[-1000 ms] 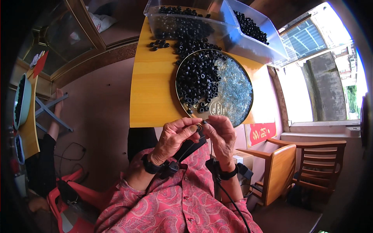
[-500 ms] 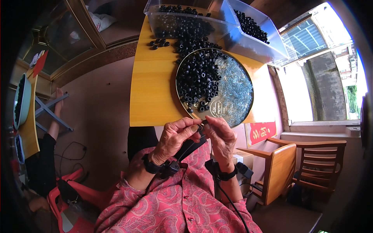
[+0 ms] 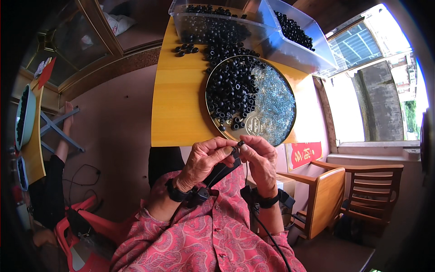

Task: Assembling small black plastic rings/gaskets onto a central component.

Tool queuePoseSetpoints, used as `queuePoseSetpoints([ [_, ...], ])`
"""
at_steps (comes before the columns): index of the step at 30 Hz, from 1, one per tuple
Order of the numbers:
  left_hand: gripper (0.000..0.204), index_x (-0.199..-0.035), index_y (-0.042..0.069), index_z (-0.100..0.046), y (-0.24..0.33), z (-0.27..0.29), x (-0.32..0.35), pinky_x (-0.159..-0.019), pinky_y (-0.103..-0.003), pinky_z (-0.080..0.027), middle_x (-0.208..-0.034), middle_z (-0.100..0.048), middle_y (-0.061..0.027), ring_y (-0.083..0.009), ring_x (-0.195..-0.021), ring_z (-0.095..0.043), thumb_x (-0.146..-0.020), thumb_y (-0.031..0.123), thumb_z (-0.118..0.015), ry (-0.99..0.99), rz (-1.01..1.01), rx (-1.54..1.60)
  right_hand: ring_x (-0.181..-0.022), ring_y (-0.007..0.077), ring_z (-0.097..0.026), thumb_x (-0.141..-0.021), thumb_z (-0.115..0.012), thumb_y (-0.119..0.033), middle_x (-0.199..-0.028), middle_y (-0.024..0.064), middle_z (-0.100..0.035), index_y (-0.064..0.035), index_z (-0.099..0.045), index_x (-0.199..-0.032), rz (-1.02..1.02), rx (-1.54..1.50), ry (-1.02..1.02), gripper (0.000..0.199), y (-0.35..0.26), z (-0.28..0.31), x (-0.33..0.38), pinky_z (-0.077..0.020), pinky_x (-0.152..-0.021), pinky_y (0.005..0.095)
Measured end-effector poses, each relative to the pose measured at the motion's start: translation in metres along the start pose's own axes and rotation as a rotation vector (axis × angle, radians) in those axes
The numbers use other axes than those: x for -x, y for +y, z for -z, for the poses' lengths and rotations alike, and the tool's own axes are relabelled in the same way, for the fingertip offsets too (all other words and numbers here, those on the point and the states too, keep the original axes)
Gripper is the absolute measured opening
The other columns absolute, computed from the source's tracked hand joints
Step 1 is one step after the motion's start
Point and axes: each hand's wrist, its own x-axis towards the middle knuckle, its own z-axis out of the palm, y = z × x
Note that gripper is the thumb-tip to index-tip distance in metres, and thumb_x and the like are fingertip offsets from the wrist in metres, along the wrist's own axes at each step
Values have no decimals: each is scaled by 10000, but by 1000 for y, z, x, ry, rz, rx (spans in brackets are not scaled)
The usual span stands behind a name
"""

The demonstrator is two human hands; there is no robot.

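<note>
Just past the tray's near edge, my left hand [image 3: 206,158] and my right hand [image 3: 260,158] meet fingertip to fingertip. Pinched in my right thumb and finger is a small black ring-shaped part [image 3: 241,143]. The left fingertips close on another small dark piece [image 3: 234,149], partly hidden by the thumb. Beyond them on the table, the round metal tray [image 3: 232,136] carries a heap of hollow black parts [image 3: 233,88] on its left. Tiny clear bluish pieces [image 3: 274,102] are spread over its right side.
Clear plastic bins [image 3: 297,53] with more black parts stand at the back of the yellow table [image 3: 176,113]; loose black parts lie beside them. Wooden chairs [image 3: 328,199] are at the right, a red plastic chair [image 3: 68,235] at lower left. Another person's leg [image 3: 65,136] shows at far left.
My right thumb and finger have shifted slightly, and the black ring-shaped part shows more plainly between them. My left hand stays almost where it was.
</note>
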Motion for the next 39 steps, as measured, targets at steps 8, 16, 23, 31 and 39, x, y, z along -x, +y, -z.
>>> queuePoseSetpoints([
  [8, 240, -1152, -7, -620, -1, 1, 0, -718, -258, -546, -911, -667, -66, -117, -767, -642, -944, 105, -573, -34, 35, 197, -727, 67, -588, -876, -662, -50, -877, 25, -654, -7, -651, -1026, -11, -106, -56, 156, -1, 1, 1, -468, -629, 190],
  [16, 239, -1148, -2, -623, 0, 1, 0, -701, -248, -540, -897, -668, -55, -107, -761, -633, -945, 115, -573, -2, 50, 274, -766, 65, -582, -850, -671, 12, -923, 14, -576, 10, -644, -978, 153, 77, -48, 131, 4, -2, 4, -475, -640, 181],
  [23, 236, -1146, 1, -623, 3, -1, 1, -706, -239, -542, -862, -665, -46, -99, -748, -636, -946, 116, -572, 2, 42, 271, -821, 86, -574, -845, -655, 58, -924, 31, -562, 30, -634, -962, 188, 132, -35, 123, 5, -10, 8, -482, -703, 207],
  [31, 247, -1156, -4, -615, -1, 0, 1, -723, -246, -548, -882, -670, -60, -115, -762, -648, -946, 119, -571, -2, 23, 267, -829, 95, -578, -842, -658, 58, -918, 37, -562, 31, -632, -956, 225, 209, -33, 120, 8, -8, 8, -481, -708, 205],
  [39, 271, -1154, -13, -609, -7, 5, -1, -732, -260, -576, -923, -681, -91, -139, -755, -672, -901, 83, -632, -51, 6, 347, -811, 94, -585, -847, -646, 59, -921, 40, -564, 29, -625, -952, 298, 262, -41, 112, 8, -10, 9, -485, -687, 204],
])
